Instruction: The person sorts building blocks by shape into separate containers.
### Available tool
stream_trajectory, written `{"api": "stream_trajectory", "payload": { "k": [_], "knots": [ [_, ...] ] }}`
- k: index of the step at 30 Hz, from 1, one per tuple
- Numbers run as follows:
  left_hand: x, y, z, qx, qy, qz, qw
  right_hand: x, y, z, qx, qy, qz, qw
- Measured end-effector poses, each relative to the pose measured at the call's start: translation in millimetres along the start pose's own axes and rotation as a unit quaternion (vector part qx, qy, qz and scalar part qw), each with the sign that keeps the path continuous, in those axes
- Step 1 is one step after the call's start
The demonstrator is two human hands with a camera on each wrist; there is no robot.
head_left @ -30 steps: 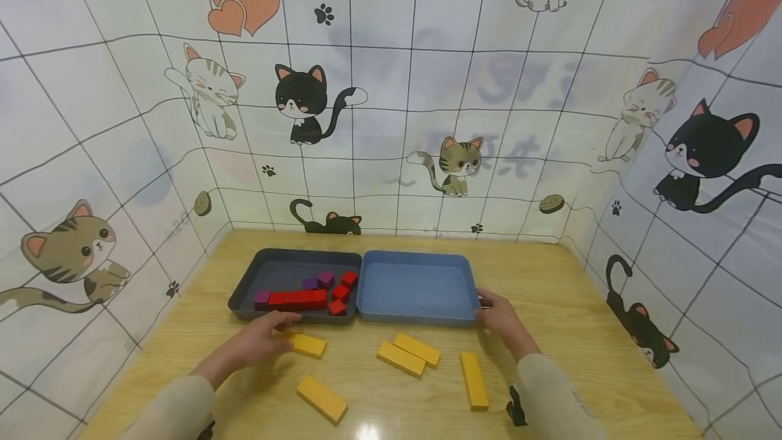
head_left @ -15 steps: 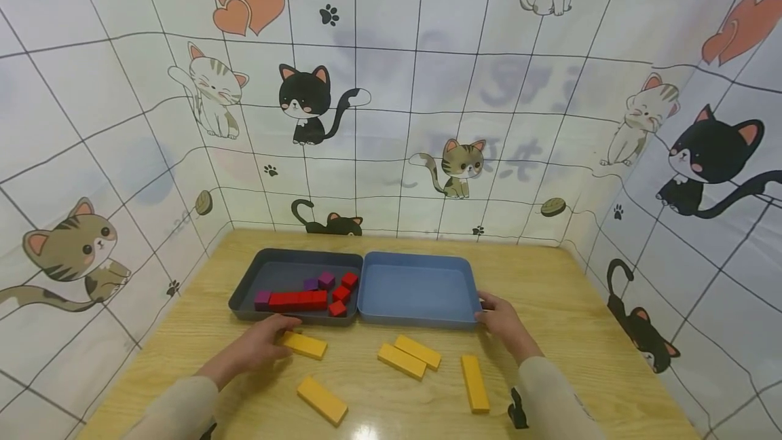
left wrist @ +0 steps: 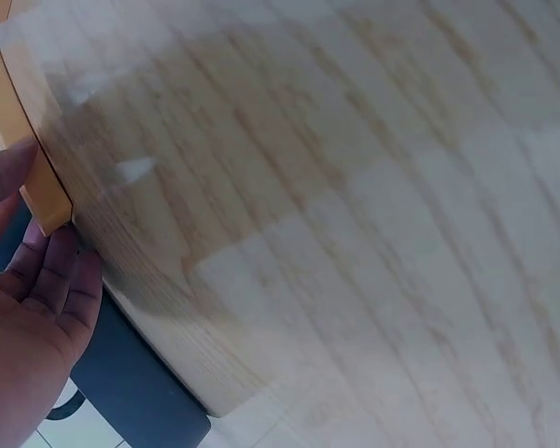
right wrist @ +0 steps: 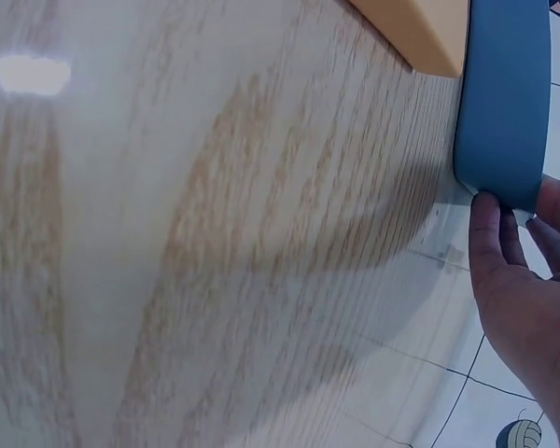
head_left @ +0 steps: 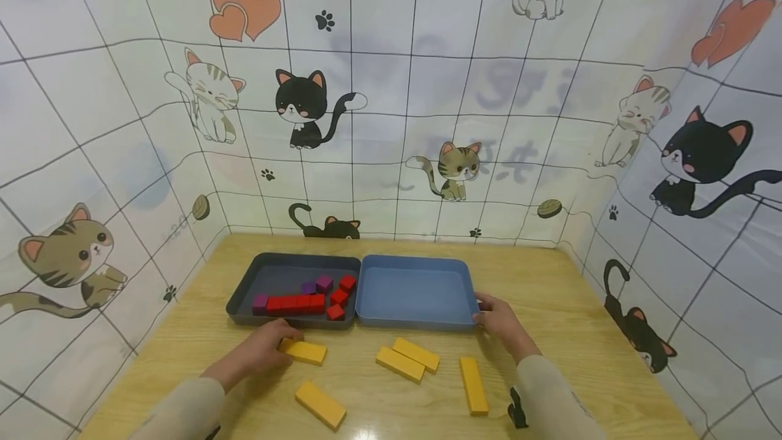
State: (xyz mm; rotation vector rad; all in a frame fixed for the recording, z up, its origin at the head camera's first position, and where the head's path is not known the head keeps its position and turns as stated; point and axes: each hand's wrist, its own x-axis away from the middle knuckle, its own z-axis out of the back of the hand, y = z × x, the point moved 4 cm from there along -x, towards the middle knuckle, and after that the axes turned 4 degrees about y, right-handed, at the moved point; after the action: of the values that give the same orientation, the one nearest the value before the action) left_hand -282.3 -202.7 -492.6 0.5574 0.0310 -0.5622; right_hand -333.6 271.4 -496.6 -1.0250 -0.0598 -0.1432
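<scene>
Yellow block (head_left: 307, 352) pinched in left grip (head_left: 261, 350), showing more than earlier.

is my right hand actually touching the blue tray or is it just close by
Touching: the right wrist view shows it, with the fingertips of your right hand against one end of the blue tray, no gap between.
</scene>
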Motion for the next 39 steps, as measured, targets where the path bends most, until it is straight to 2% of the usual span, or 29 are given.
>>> {"api": "stream_trajectory", "payload": {
  "k": [6, 10, 19, 23, 29, 39],
  "knots": [
    [1.0, 1.3, -0.7, -0.018, 0.011, -0.023, 0.9995, -1.0, -3, -1, 0.001, 0.0, 0.004, 1.0],
    [2.0, 3.3, 1.0, -0.023, 0.009, -0.027, 0.9993, -1.0, -3, -1, 0.005, 0.003, 0.003, 1.0],
    [-9.9, 19.4, 17.8, 0.025, 0.017, -0.017, 0.9994, -2.0, 2, -1, -0.003, 0.004, 0.004, 1.0],
    [-20.3, 28.7, 22.3, 0.038, 0.016, -0.01, 0.9991, -1.9, 2, -1, -0.013, 0.002, 0.006, 0.9999],
    [-39.7, 43.5, 22.3, 0.044, 0.008, 0.023, 0.9987, 1.3, 0, 1, -0.016, -0.006, 0.017, 0.9997],
    [-89.2, 61.5, 14.0, 0.042, 0.015, 0.033, 0.9984, 5.7, -4, 2, -0.006, -0.008, 0.026, 0.9996]
  ]
}}
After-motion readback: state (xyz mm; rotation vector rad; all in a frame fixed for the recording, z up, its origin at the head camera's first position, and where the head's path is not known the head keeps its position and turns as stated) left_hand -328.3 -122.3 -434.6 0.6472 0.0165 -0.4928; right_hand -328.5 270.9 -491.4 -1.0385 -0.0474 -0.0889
